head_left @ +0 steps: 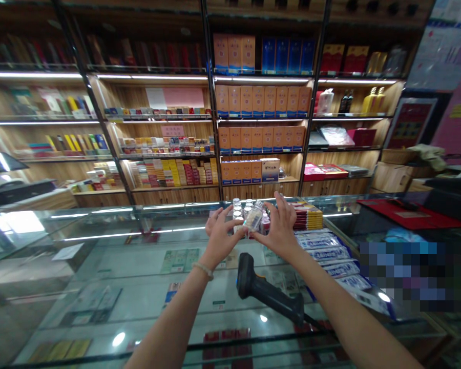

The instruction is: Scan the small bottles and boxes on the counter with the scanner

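Observation:
A small clear bottle [254,216] with a pale label is tilted between my two hands, above the glass counter. My left hand [223,234] pinches its lower left side with thumb and forefinger; a beaded bracelet [203,270] circles that wrist. My right hand [282,225] curves around the bottle's right side, its thumb at the lower end and its other fingers raised. Just behind stand several similar small bottles [236,207] with whitish caps, partly hidden by my hands. Nearer to me, a black barcode scanner [269,292] lies on the glass between my forearms.
Right of my hands are stacked red-and-yellow packs [308,215] and a row of blue-and-white packets [330,253]. A red mat [411,214] lies farther right. The glass counter [138,277] has goods beneath it. Behind it, wooden shelves hold orange boxes [259,101] and cigarette packs [169,173].

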`<action>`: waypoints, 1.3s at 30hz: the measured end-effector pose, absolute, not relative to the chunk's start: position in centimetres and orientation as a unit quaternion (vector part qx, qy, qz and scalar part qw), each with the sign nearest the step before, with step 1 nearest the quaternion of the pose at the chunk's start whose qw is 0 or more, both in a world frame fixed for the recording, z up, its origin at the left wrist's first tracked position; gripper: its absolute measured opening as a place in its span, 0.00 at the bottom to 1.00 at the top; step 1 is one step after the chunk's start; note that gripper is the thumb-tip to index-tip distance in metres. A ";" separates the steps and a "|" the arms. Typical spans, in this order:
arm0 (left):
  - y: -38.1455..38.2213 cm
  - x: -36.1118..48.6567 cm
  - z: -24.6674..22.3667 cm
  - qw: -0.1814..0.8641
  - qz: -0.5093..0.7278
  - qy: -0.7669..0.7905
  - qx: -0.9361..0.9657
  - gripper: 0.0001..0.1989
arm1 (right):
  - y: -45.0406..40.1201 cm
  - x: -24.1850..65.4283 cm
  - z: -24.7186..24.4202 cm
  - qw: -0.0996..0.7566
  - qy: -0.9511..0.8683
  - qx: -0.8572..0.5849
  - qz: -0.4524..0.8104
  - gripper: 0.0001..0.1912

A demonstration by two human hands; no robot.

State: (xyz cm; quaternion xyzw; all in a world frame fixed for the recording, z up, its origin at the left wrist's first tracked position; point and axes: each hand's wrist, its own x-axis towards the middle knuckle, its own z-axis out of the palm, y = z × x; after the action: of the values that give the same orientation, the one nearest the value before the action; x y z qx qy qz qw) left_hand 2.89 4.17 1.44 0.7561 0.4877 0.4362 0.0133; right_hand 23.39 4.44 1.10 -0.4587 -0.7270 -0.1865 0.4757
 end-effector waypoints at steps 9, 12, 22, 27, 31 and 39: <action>4.2 2.3 2.2 -0.030 0.457 0.518 0.723 0.13 | 4.8 23.7 1.0 0.491 -0.733 -0.448 -0.147 0.32; 4.4 1.9 2.3 -0.029 0.468 0.527 0.709 0.13 | 4.8 23.7 1.1 0.509 -0.716 -0.453 -0.150 0.20; 4.1 2.3 2.2 -0.019 0.450 0.511 0.732 0.15 | 4.7 23.8 1.0 0.538 -0.682 -0.473 -0.147 0.13; 3.6 2.6 2.3 -0.023 0.434 0.511 0.742 0.18 | 4.6 23.7 1.1 0.544 -0.677 -0.472 -0.151 0.14; 3.3 2.7 2.3 -0.048 0.433 0.518 0.736 0.20 | 4.6 23.6 1.0 0.533 -0.684 -0.474 -0.153 0.14; 2.9 2.3 2.6 -0.127 0.416 0.522 0.733 0.14 | 4.8 23.5 0.4 0.519 -0.699 -0.465 -0.159 0.13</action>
State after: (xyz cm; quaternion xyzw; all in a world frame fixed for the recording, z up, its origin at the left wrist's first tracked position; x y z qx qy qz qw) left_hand 2.34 2.90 2.58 0.7333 0.5223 0.4164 -0.1270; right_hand 23.47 4.75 0.44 -0.4652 -0.6989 -0.1592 0.5194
